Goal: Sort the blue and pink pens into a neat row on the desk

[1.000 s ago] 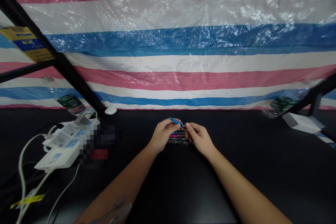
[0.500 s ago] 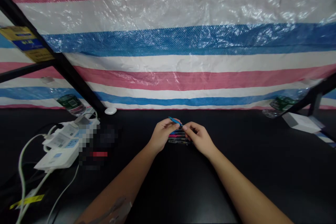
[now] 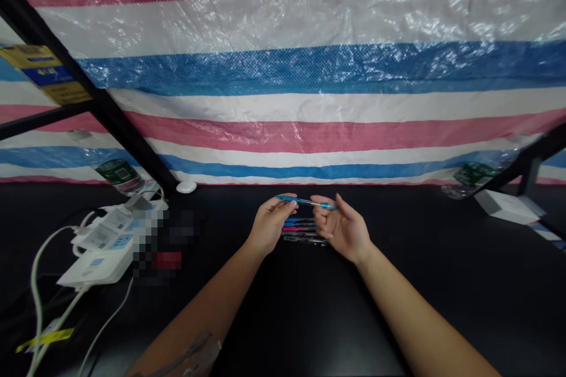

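My left hand (image 3: 266, 225) pinches a blue pen (image 3: 306, 202) between thumb and fingers near its left end. The pen is held nearly level above the table, its other end reaching across to my right hand (image 3: 347, 231). That hand is turned palm inward, with thumb raised and apart from loosely bent fingers. The pen's right end lies by the thumb and index finger; whether they touch it I cannot tell. Below the hands, several pens lie side by side, among them a pink pen (image 3: 297, 228) and a dark pen (image 3: 305, 240). My fingers cover some of their ends.
On the left of the black table (image 3: 318, 312) stands a white power strip (image 3: 99, 262) with plugs and cables. A white rounded object (image 3: 186, 187) sits at the back. Plastic bottles (image 3: 119, 174) and a white box (image 3: 506, 206) stand near the frame posts. Striped sheeting (image 3: 300, 135) hangs behind.
The blue pen has gone from slanting to nearly level, showing more of its length. My right hand has opened from a pinch and rolled palm inward.
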`<state>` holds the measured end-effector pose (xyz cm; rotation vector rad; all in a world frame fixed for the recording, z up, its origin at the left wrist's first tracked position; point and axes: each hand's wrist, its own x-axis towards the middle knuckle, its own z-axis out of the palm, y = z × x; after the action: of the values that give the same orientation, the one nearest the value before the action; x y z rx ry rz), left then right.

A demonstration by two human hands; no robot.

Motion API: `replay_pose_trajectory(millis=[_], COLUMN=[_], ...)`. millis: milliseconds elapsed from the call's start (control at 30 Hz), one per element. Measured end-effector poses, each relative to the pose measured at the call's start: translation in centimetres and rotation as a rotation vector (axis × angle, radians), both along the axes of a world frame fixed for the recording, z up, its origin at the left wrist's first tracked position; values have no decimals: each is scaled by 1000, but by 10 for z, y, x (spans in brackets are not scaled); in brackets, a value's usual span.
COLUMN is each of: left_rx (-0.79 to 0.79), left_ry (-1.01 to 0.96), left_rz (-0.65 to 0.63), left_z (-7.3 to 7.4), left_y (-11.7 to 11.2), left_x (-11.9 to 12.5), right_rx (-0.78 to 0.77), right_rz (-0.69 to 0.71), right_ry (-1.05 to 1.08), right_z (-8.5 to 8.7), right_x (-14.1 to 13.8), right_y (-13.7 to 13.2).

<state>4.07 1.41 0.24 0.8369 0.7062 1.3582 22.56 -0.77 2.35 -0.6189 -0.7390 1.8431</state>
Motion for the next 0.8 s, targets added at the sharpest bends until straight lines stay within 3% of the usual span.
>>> replay_pose_trajectory(millis=[100,367,800], left_rx=[-26,-35,-15], left_ry=[-65,-96,-82], left_rz=[-12,-50,-53], left_z=[2,3,3], left_y=[0,-2,0], left_x=[0,2,0], right_rx=[-36,-65,-74], right_rz=[-3,-4,-15], right_ry=[150,290,303], right_z=[1,-2,0], right_x=[3,0,4], right_y=[1,-1,2])
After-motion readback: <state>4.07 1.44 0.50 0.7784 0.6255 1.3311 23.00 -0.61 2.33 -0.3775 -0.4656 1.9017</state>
